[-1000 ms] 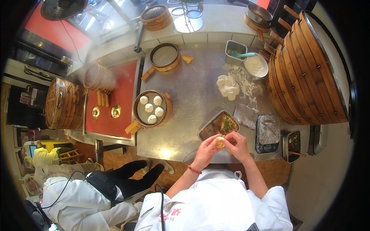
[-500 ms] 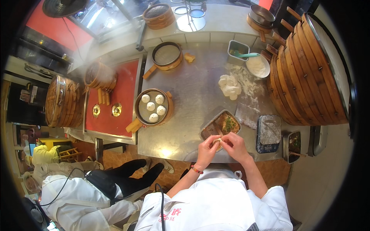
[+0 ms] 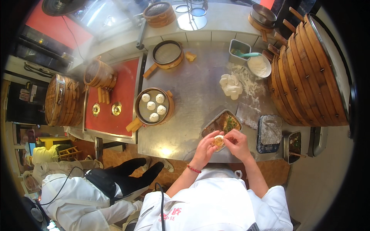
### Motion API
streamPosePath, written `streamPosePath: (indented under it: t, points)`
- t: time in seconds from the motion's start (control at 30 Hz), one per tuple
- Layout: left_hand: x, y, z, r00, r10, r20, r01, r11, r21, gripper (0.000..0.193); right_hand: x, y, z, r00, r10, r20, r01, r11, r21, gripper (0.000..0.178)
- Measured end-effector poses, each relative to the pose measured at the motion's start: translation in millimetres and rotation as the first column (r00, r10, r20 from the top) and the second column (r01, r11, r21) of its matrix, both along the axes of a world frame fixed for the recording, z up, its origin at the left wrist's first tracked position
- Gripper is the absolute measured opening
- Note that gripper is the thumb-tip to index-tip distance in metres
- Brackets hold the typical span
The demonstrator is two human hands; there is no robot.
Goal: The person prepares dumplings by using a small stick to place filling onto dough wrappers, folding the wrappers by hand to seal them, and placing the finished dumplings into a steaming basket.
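Note:
An unsealed bun [image 3: 218, 141], a round of pale dough with brownish filling showing in its middle, rests in the curled fingers of my left hand [image 3: 204, 151]. My right hand [image 3: 238, 146] pinches the dough's edge from the other side. Just beyond my hands lies a metal tray [image 3: 206, 131] of meat filling topped with chopped greens. Farther off is a pile of white dough wrappers [image 3: 231, 87] beside loose flour [image 3: 252, 86]. To the left, a handled bamboo steamer [image 3: 172, 101] contains several pleated buns [image 3: 160, 98].
Tall stacked bamboo steamers [image 3: 304, 77] border the table's right side. A floury scale [image 3: 269, 134] and a metal container [image 3: 287, 154] are near my right arm. Steam rises around another steamer [image 3: 101, 75] on the red stove top [image 3: 125, 88]. A co-worker [image 3: 77, 192] is at my left.
My fingers have parted somewhat and the bun has tilted, so its filling now shows. Before, both hands were close together over the dough. The steamers and trays have stayed in place.

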State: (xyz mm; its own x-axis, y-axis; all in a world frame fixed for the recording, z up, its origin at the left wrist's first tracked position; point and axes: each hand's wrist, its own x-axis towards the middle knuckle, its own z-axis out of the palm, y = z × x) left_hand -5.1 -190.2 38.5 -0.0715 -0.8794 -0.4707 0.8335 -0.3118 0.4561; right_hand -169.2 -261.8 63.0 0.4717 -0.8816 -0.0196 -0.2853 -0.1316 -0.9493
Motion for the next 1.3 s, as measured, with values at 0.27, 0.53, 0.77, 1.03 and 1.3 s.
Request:
streamPosePath:
  t: [0.27, 0.53, 0.77, 1.03, 1.3]
  points:
    - [-13.1, 3.7, -15.8, 0.995, 0.035, 0.094, -0.028, 0.997, -0.069, 0.033, 15.2, 10.8, -5.4, 0.977, -0.169, 0.134, 0.131, 0.959, 0.250, 0.007]
    - [-18.4, 5.7, -16.1, 0.940, 0.076, 0.333, -0.056, 0.996, -0.069, 0.028, 15.1, 9.5, 1.6, 0.999, -0.036, -0.035, 0.029, 0.986, -0.163, 0.010]
    - [-19.5, 10.5, -29.0, 0.808, 0.043, 0.588, 0.026, 0.994, -0.109, 0.026, 12.6, 9.7, -4.4, 0.998, -0.052, -0.034, 0.049, 0.996, -0.075, 0.011]
    - [-15.2, 9.6, -14.9, 0.741, -0.079, 0.667, 0.140, 0.989, -0.039, 0.029, 15.5, 1.2, 16.2, 0.996, 0.034, -0.081, -0.048, 0.983, -0.176, 0.011]
    - [-0.3, 5.0, -6.4, 0.999, 0.007, -0.051, -0.006, 1.000, 0.018, 0.043, 2.7, 2.1, 1.5, 0.997, -0.042, -0.065, 0.039, 0.998, -0.059, 0.007]
